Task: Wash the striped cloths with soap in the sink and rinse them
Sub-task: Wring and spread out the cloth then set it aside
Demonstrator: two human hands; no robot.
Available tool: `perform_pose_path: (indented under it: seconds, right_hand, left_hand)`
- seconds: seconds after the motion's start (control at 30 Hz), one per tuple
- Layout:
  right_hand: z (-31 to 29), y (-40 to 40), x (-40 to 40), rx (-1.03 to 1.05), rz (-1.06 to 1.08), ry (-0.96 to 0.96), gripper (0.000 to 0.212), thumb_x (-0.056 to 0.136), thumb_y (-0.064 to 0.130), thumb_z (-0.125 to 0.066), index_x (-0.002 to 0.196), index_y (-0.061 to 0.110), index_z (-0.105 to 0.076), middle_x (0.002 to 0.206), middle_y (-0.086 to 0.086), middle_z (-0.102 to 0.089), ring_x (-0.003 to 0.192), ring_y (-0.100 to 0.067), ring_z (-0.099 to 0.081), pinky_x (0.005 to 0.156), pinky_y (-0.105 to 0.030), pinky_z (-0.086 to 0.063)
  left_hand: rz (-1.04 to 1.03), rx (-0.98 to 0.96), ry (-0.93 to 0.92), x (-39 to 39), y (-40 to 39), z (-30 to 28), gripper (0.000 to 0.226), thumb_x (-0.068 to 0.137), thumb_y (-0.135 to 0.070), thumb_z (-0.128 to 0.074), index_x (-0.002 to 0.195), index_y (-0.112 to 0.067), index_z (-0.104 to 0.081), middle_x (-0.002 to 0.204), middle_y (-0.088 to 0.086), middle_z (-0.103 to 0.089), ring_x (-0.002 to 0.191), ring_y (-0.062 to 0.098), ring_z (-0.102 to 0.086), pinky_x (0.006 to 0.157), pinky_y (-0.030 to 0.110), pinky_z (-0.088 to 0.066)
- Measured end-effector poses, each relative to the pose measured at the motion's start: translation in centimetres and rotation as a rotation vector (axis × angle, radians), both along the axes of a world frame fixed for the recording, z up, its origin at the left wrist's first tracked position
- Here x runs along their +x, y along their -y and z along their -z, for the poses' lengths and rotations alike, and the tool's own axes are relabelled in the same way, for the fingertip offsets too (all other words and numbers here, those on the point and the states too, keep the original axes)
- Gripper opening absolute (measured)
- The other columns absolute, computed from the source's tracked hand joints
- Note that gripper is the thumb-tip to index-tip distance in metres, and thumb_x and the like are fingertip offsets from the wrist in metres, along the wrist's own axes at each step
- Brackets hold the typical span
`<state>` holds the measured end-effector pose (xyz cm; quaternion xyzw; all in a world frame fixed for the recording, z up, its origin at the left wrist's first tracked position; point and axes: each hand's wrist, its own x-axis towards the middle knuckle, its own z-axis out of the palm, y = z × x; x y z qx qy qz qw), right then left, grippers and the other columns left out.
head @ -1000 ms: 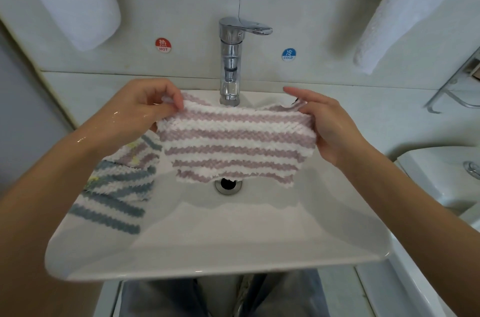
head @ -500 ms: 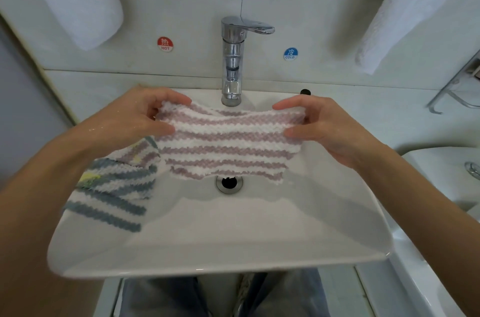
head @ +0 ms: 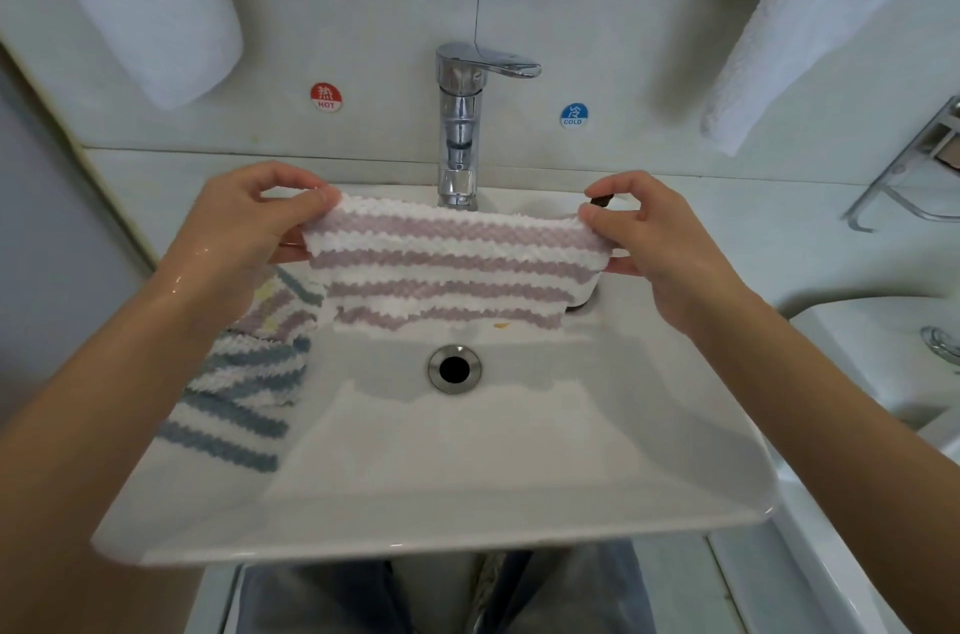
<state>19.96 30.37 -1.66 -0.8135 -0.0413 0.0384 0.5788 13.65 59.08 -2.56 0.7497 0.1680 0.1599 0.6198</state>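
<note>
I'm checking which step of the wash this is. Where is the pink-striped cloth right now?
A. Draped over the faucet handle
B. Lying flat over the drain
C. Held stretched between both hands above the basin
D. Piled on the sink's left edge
C: the left hand and right hand each pinch an upper corner of the pink-striped cloth, which hangs above the uncovered drain.

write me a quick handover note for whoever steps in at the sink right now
Left hand pinches the left top corner of the pink-striped cloth; right hand pinches the right top corner. The cloth hangs spread out over the sink, in front of the tap.
The blue-striped cloth lies draped over the sink's left wall, partly under the left forearm.
No water is running and no suds show; the left wrist is wet.
Whether either cloth has been washed cannot be told.
Probably left: soap, scrub and rinse both cloths.
</note>
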Motion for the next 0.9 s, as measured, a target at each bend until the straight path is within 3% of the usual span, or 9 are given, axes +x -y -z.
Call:
perform_pose_path:
  seconds: [0.07, 0.13, 0.23, 0.33, 0.47, 0.57, 0.63, 0.77, 0.9]
  right_hand:
    - [-0.2, -0.1, 0.0, 0.06, 0.0, -0.035, 0.007, 0.093, 0.021, -0.064, 0.098, 0.023, -0.06, 0.093, -0.005, -0.064, 0.072, -0.01, -0.063, 0.066, -0.024, -0.055]
    - [-0.2, 0.1, -0.1, 0.086, -0.08, -0.053, 0.013, 0.09, 0.017, -0.068, 0.1, 0.022, -0.062, 0.092, -0.004, -0.065, 0.076, -0.011, -0.064, 0.07, -0.026, -0.055]
    - [-0.4, 0.4, -0.5, 0.05, -0.238, -0.018, 0.03, 0.082, -0.005, -0.07, 0.1, 0.019, -0.066, 0.086, -0.004, -0.066, 0.073, -0.013, -0.063, 0.07, -0.024, -0.054]
    - [-0.4, 0.6, -0.4, 0.032, -0.23, 0.049, 0.035, 0.078, -0.014, -0.067, 0.094, 0.017, -0.07, 0.084, -0.007, -0.067, 0.072, -0.015, -0.063, 0.071, -0.026, -0.054]
    - [-0.2, 0.7, -0.2, -0.041, -0.156, 0.148, 0.029, 0.083, -0.007, -0.068, 0.088, 0.021, -0.07, 0.087, -0.019, -0.071, 0.075, -0.019, -0.066, 0.071, -0.03, -0.055]
    - [0.0, 0.6, -0.1, -0.106, -0.127, 0.215, 0.029, 0.084, -0.005, -0.068, 0.089, 0.024, -0.068, 0.086, -0.007, -0.072, 0.072, -0.011, -0.066, 0.068, -0.025, -0.054]
    - [0.2, 0.6, -0.1, -0.138, -0.11, 0.244, 0.029, 0.084, -0.003, -0.069, 0.093, 0.025, -0.068, 0.087, 0.0, -0.071, 0.072, -0.009, -0.066, 0.071, -0.025, -0.054]
    - [0.3, 0.9, 0.2, -0.211, -0.024, 0.287, 0.026, 0.084, 0.004, -0.071, 0.099, 0.025, -0.068, 0.095, -0.01, -0.072, 0.087, -0.026, -0.069, 0.084, -0.034, -0.056]
    - [0.3, 1.0, 0.1, -0.342, -0.007, 0.356, 0.016, 0.086, 0.01, -0.071, 0.1, 0.017, -0.073, 0.092, -0.007, -0.071, 0.078, -0.019, -0.066, 0.074, -0.019, -0.051]
  left_hand:
    - [-0.065, -0.028, 0.023, 0.0, 0.2, 0.1, 0.007, 0.086, -0.02, -0.072, 0.084, -0.023, -0.066, 0.073, -0.001, -0.068, 0.052, 0.003, -0.061, 0.05, 0.014, -0.051]
    - [-0.084, -0.068, 0.025, 0.0, 0.2, 0.1, 0.007, 0.085, -0.02, -0.073, 0.085, -0.024, -0.066, 0.078, 0.0, -0.069, 0.056, 0.005, -0.063, 0.055, 0.017, -0.053]
    - [0.037, -0.208, -0.016, -0.2, 0.1, -0.2, 0.014, 0.086, -0.009, -0.069, 0.093, -0.021, -0.066, 0.08, -0.001, -0.07, 0.065, 0.009, -0.066, 0.069, 0.025, -0.055]
    - [0.185, -0.303, -0.024, -0.4, -0.1, -0.3, 0.032, 0.084, 0.009, -0.061, 0.101, -0.018, -0.064, 0.081, -0.001, -0.07, 0.075, 0.013, -0.067, 0.068, 0.021, -0.057]
    - [0.102, 0.09, 0.027, -0.6, 0.0, 0.3, 0.034, 0.086, 0.005, -0.065, 0.103, -0.025, -0.068, 0.075, 0.001, -0.068, 0.066, 0.009, -0.062, 0.062, 0.015, -0.053]
    - [0.048, 0.319, 0.07, -0.4, -0.1, 0.7, 0.035, 0.087, -0.004, -0.069, 0.11, -0.029, -0.066, 0.077, 0.008, -0.065, 0.061, 0.006, -0.061, 0.062, 0.018, -0.055]
    - [0.044, 0.367, 0.076, -0.4, -0.1, 0.9, 0.033, 0.087, -0.007, -0.07, 0.11, -0.031, -0.067, 0.081, 0.009, -0.067, 0.067, 0.015, -0.064, 0.068, 0.027, -0.058]
    - [0.08, 0.311, 0.108, -0.5, -0.1, 0.6, 0.025, 0.087, -0.002, -0.068, 0.102, -0.022, -0.07, 0.081, 0.002, -0.066, 0.066, 0.001, -0.065, 0.064, 0.011, -0.055]
    - [0.118, 0.278, 0.078, -0.7, -0.1, 0.1, 0.027, 0.086, 0.0, -0.068, 0.11, -0.013, -0.068, 0.084, 0.003, -0.066, 0.063, -0.003, -0.064, 0.063, 0.005, -0.049]
